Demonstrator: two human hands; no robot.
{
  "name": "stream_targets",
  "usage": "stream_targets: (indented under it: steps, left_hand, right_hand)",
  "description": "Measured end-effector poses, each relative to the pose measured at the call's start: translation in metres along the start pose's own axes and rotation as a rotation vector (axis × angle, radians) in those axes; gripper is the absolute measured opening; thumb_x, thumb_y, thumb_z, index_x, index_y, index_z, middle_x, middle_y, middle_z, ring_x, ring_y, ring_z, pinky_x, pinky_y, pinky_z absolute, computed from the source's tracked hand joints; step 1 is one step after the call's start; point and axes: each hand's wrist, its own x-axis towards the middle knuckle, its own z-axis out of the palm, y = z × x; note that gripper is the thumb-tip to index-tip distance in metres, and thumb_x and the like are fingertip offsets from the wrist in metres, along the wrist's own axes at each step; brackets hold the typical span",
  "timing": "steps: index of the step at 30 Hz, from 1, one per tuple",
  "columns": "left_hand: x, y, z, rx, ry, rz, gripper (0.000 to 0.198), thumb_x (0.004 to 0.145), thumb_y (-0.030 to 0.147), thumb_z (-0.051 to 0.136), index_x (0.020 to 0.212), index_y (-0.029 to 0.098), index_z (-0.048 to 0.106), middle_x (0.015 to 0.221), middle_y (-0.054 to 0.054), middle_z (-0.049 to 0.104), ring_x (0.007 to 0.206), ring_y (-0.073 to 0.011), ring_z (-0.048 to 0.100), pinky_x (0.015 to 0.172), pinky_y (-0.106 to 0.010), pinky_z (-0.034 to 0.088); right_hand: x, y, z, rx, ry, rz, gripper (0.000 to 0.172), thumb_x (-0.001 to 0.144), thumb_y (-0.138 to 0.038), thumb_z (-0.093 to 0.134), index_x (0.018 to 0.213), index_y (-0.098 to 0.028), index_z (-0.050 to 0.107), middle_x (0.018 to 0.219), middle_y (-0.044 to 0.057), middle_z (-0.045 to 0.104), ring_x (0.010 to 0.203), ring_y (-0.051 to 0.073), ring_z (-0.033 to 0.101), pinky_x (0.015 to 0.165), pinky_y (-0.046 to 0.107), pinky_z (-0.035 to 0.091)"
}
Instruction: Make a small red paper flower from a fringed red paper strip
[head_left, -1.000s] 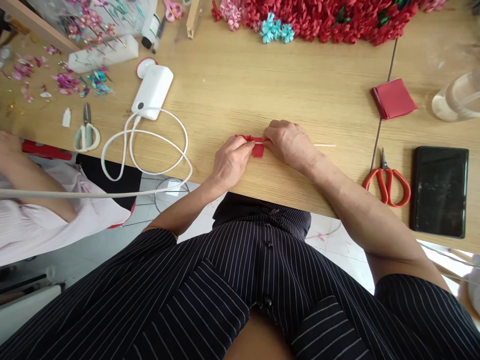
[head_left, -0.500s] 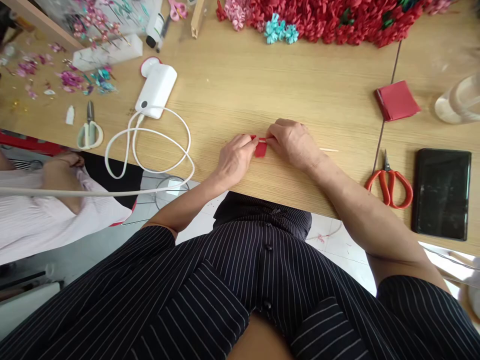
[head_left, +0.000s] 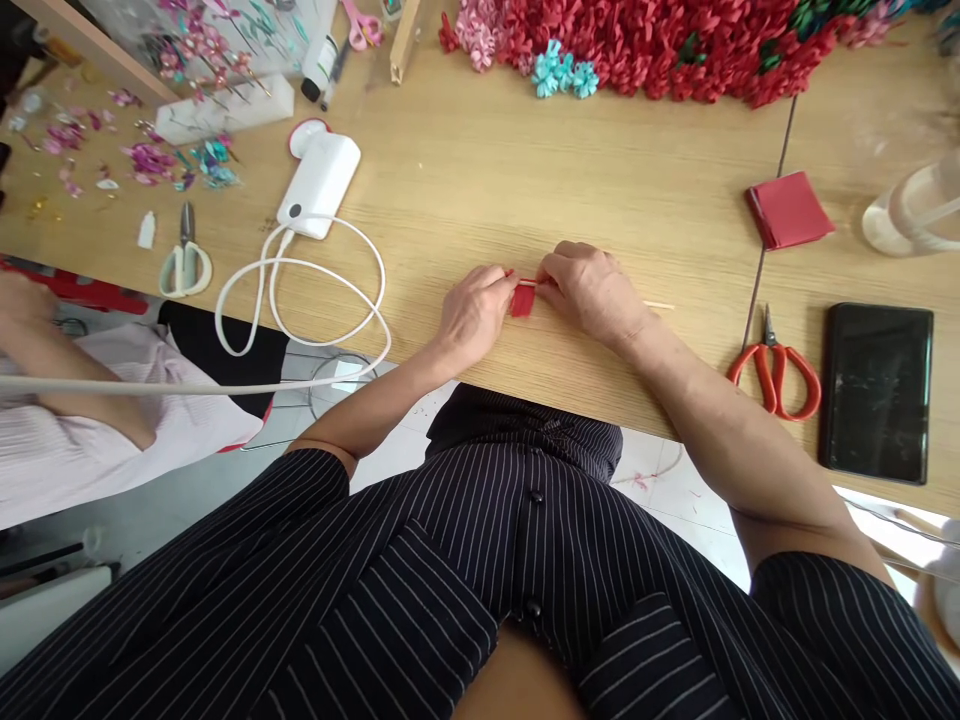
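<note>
My left hand (head_left: 474, 312) pinches the left edge of a small red fabric piece (head_left: 523, 301) close to the table's front edge. Across the top of that piece runs a thin wooden stick (head_left: 660, 304); its pale far end sticks out to the right, past my right wrist. The fingers of my right hand (head_left: 592, 295) are closed on the stick at the fabric's right side. Part of the fabric hangs flat below the stick. My fingertips hide how the fabric meets the stick.
Right of my hands lie a stack of red fabric squares (head_left: 793, 210), orange-handled scissors (head_left: 776, 375), a black tablet-like device (head_left: 877, 392) and a glass of water (head_left: 907, 215). Leftward are a white power bank (head_left: 321, 185) with cable and white scissors (head_left: 184, 262). Red flowers (head_left: 645, 50) line the back.
My hands stay nearly in place, with only slight finger motion at the fabric and stick. The view shifts slightly. At the left, another person's arm has moved further left.
</note>
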Motion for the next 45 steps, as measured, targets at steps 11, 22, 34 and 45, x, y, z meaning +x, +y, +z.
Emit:
stream_targets:
  steps: [11,22,34,45]
  left_hand:
    - [0.021,-0.021,-0.002,-0.065,0.168,0.115,0.009,0.095,0.023,0.068,0.089,0.026,0.075,0.097,-0.003,0.065,0.1,-0.0233,0.059,0.092,-0.044,0.052]
    - [0.019,-0.02,0.002,-0.103,0.154,0.112,0.009,0.097,0.021,0.068,0.093,0.023,0.076,0.1,-0.004,0.068,0.102,-0.0229,0.06,0.093,-0.042,0.051]
    - [0.022,-0.02,0.002,-0.152,0.126,0.105,0.01,0.096,0.021,0.068,0.09,0.022,0.075,0.099,-0.003,0.068,0.102,-0.0219,0.061,0.094,-0.042,0.052]
    - [0.018,-0.02,0.0,-0.153,0.137,0.066,0.01,0.093,0.019,0.072,0.1,0.022,0.079,0.105,-0.005,0.072,0.107,-0.023,0.064,0.099,-0.042,0.055]
  right_hand:
    - [0.0,0.001,0.003,-0.038,-0.004,-0.019,0.025,0.104,-0.022,0.049,0.111,-0.013,0.072,0.117,0.018,0.072,0.107,0.029,0.065,0.09,0.039,0.046]
    - [-0.002,0.01,0.0,-0.075,0.015,-0.001,0.028,0.104,-0.023,0.044,0.109,-0.013,0.07,0.11,0.017,0.073,0.096,0.026,0.068,0.085,0.038,0.049]
    - [0.0,0.003,0.004,-0.068,0.022,-0.011,0.028,0.105,-0.022,0.045,0.111,-0.012,0.07,0.114,0.019,0.073,0.105,0.029,0.067,0.087,0.039,0.048]
    - [-0.002,0.02,-0.014,-0.013,-0.005,-0.007,0.023,0.099,-0.02,0.052,0.102,-0.016,0.074,0.108,0.013,0.075,0.095,0.025,0.066,0.086,0.038,0.046]
